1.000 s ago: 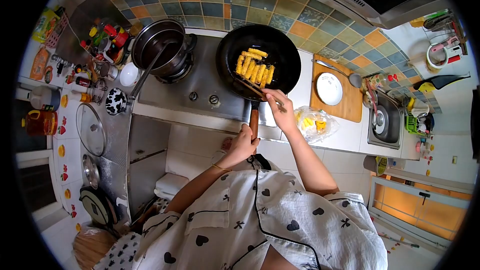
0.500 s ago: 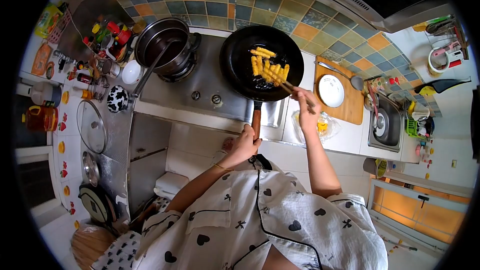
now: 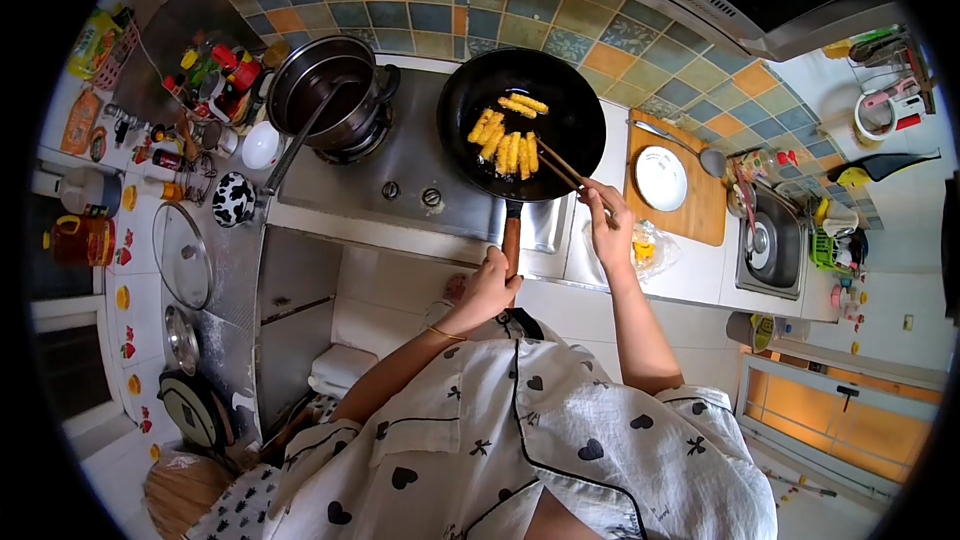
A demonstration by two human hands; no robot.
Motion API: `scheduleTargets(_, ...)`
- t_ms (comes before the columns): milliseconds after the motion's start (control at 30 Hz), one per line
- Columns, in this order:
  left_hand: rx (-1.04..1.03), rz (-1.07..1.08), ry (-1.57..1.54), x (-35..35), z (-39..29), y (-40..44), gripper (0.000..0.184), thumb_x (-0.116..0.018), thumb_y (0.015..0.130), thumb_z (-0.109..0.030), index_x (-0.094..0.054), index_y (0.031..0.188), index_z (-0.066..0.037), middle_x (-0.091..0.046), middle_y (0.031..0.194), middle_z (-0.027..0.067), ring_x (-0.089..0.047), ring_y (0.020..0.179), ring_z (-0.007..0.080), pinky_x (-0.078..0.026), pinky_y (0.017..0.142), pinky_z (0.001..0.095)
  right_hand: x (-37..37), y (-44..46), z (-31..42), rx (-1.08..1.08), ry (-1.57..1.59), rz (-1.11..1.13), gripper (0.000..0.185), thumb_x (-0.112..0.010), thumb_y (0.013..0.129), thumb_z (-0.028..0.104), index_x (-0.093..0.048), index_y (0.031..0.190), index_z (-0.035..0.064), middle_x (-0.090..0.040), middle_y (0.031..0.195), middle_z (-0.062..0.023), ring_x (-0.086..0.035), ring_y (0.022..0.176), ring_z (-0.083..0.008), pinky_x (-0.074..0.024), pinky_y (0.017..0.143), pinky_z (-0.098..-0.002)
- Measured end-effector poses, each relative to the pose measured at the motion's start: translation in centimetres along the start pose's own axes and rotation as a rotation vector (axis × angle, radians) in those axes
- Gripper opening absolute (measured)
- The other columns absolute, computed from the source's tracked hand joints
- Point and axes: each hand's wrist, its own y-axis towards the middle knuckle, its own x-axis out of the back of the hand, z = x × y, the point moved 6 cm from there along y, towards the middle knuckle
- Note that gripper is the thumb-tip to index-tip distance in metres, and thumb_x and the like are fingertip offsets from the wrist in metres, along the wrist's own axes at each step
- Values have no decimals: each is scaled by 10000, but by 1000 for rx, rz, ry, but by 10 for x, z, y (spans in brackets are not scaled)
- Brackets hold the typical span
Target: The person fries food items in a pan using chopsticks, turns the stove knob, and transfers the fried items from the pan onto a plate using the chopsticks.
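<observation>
A black frying pan [image 3: 570, 100] sits on the stove with its wooden handle [image 3: 512, 240] pointing at me. My left hand [image 3: 485, 292] is closed around that handle. Several yellow, golden-crusted food sticks [image 3: 505, 148] lie in the pan, most in a row at the lower left and a few apart near the middle. My right hand [image 3: 610, 220] grips a pair of wooden chopsticks [image 3: 565, 168]. Their tips reach into the pan, beside the right end of the row; whether they touch a stick is hard to tell.
Left of the pan, a deep pot [image 3: 322, 90] holds a ladle [image 3: 305, 140]. To the right lie a plastic bag [image 3: 655, 250] with yellow contents and a cutting board [image 3: 700, 210] bearing a white plate [image 3: 661, 178]. A sink [image 3: 775, 260] lies farther right.
The chopsticks have moved slightly within the pan. The food sticks have shifted left and spread into a row. My left hand stays on the handle.
</observation>
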Motion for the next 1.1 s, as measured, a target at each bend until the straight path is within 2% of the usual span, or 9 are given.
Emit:
scheduleTargets(233, -7, -1, 12, 2, -2, 0, 387, -680, 810, -153, -366, 951, 24, -596, 754, 266, -636, 717, 430, -509, 619, 471, 8, 4, 6, -74, 172, -64, 213, -527, 972, 116, -655, 1025, -46, -647, 895, -132, -669, 788, -188, -526, 731, -278)
scheduleTargets(367, -21, 4, 29, 2, -3, 0, 391, -680, 815, -158, -362, 949, 25, -595, 746, 269, -636, 704, 429, -508, 613, 471, -10, 0, 9, -111, 225, 42, 212, -546, 969, 134, -655, 1001, -45, -640, 900, -117, -667, 790, -180, -522, 732, -267)
scheduleTargets(400, -22, 5, 35, 1, -2, 0, 391, -680, 817, -159, -361, 950, 25, -595, 745, 269, -637, 704, 429, -508, 612, 470, -14, -2, 8, -117, 206, 96, 235, -540, 981, 153, -643, 1051, -47, -653, 913, -120, -673, 850, -189, -511, 783, -273)
scheduleTargets(500, -29, 9, 33, 0, -1, 1, 391, -677, 820, -160, -358, 949, 25, -593, 738, 268, -638, 694, 424, -505, 605, 466, -17, -3, 8, -90, 97, 114, 245, -536, 984, 166, -642, 1057, -43, -648, 917, -113, -672, 848, -189, -512, 783, -272)
scheduleTargets(533, -32, 11, 29, 0, -1, 1, 390, -676, 821, -160, -356, 949, 25, -591, 735, 267, -638, 689, 422, -504, 602, 465, -16, -3, 7, -79, 70, 91, 249, -533, 986, 172, -643, 1060, -39, -646, 924, -109, -670, 861, -189, -508, 807, -271)
scheduleTargets(633, -44, 0, 12, 0, 0, 1, 389, -676, 821, -162, -356, 941, 25, -591, 733, 259, -636, 686, 418, -499, 594, 464, -9, 0, 4, 8, 47, -30, 201, -555, 967, 131, -656, 1026, -32, -637, 911, -124, -658, 856, -185, -503, 761, -266)
scheduleTargets(733, -25, 8, 2, -3, 6, 3, 395, -684, 817, -167, -358, 934, 23, -574, 724, 240, -623, 676, 404, -491, 603, 462, -4, -1, -10, -94, 190, -33, 223, -541, 978, 153, -644, 1041, -34, -641, 950, -124, -660, 891, -192, -513, 800, -276)
scheduleTargets(1033, 36, -199, -199, -11, 40, 10, 515, -752, 802, -262, -370, 1000, 21, -558, 934, 187, -602, 828, 269, -480, 667, 392, 6, -11, -15, -185, 381, -100, 296, -527, 993, 212, -621, 1059, -60, -669, 946, -140, -672, 864, -199, -524, 817, -294)
scheduleTargets(1100, 78, -215, -352, -14, 44, 16, 524, -749, 809, -300, -405, 1018, 35, -579, 925, 164, -607, 820, 241, -486, 683, 375, 8, -15, -20, -194, 390, -101, 302, -524, 994, 215, -618, 1064, -64, -670, 954, -142, -674, 865, -200, -525, 815, -295)
